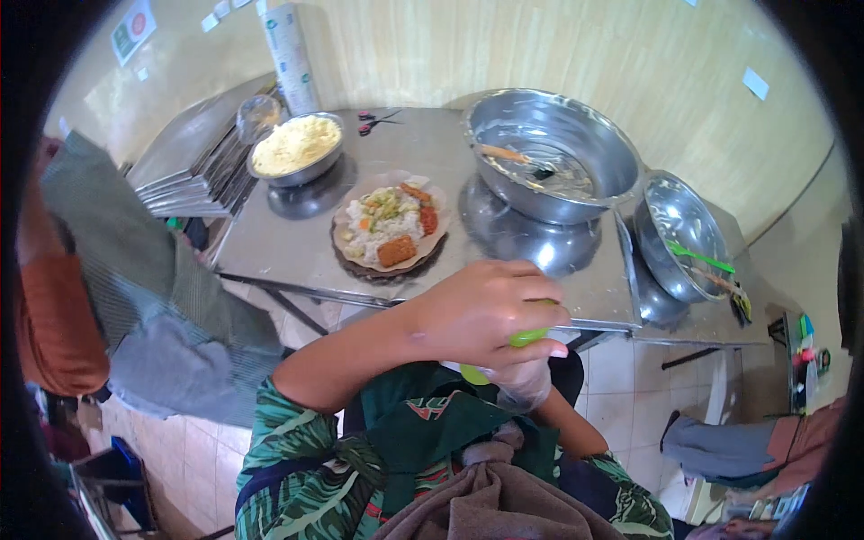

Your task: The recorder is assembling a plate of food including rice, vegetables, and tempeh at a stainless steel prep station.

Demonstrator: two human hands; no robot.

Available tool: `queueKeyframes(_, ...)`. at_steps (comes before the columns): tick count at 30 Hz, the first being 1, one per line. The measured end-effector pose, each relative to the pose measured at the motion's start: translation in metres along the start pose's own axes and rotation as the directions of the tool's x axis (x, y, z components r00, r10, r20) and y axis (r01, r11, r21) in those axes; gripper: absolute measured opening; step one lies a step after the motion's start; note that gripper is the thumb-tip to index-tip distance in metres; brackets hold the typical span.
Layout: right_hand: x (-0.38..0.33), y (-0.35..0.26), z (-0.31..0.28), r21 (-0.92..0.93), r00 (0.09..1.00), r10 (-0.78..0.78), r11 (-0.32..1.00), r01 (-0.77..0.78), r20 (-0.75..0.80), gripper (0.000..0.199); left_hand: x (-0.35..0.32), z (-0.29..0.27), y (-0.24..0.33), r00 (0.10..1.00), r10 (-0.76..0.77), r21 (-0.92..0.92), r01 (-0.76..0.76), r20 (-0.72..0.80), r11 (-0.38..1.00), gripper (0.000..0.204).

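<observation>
In front of my chest, my left hand [499,310] wraps round a bright green bottle-like thing [529,337], its fingers closed over the upper end. Just below, my right hand [526,385] closes round the same thing, mostly hidden behind the left. Clear, shiny plastic, seemingly a thin glove, covers the right hand. What the green thing exactly is cannot be made out. Beyond my hands, on the metal table [409,144], a paper-lined plate [340,236] bears white rice [364,241], chopped vegetables, brown fried pieces [396,250] and red sauce.
A bowl of pale yellow crumbly mixture [297,146] stands left, near scissors [375,122] and stacked metal trays [184,175]. To the right are a large smeared steel basin [558,211] and a smaller bowl [666,229] with a green spatula [700,256]. People stand at both sides.
</observation>
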State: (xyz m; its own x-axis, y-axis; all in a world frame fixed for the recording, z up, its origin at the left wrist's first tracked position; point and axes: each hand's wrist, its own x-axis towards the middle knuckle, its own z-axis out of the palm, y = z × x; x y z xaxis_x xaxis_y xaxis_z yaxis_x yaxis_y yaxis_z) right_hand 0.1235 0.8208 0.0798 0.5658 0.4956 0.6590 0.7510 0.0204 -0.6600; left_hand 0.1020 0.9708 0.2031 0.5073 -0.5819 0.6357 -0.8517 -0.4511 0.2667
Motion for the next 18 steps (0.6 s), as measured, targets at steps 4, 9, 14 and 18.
queueKeyframes(4, 0.010, 0.002, 0.003, 0.246, 1.000, -0.002, 0.969, -0.003, 0.019, 0.052, 0.000, -0.008, 0.004, 0.999, -0.030, -0.005, 0.029, -0.023, 1.000, 0.025)
queueKeyframes(9, 0.030, -0.015, -0.003, 0.296, 0.996, 0.083, 0.951, -0.088, 0.030, 0.061, 0.006, -0.018, 0.010, 0.982, -0.153, -0.130, 0.139, -0.111, 0.982, 0.027)
queueKeyframes(14, 0.033, -0.032, -0.015, 0.347, 0.977, 0.194, 0.913, -0.214, 0.094, 0.071, 0.006, -0.019, 0.006, 0.963, -0.160, -0.391, 0.065, -0.216, 0.918, 0.037)
queueKeyframes(18, 0.040, -0.049, -0.027, 0.374, 0.970, 0.213, 0.895, -0.242, 0.119, 0.077, 0.003, -0.025, 0.006, 0.923, -0.285, -0.636, 0.058, -0.260, 0.769, 0.059)
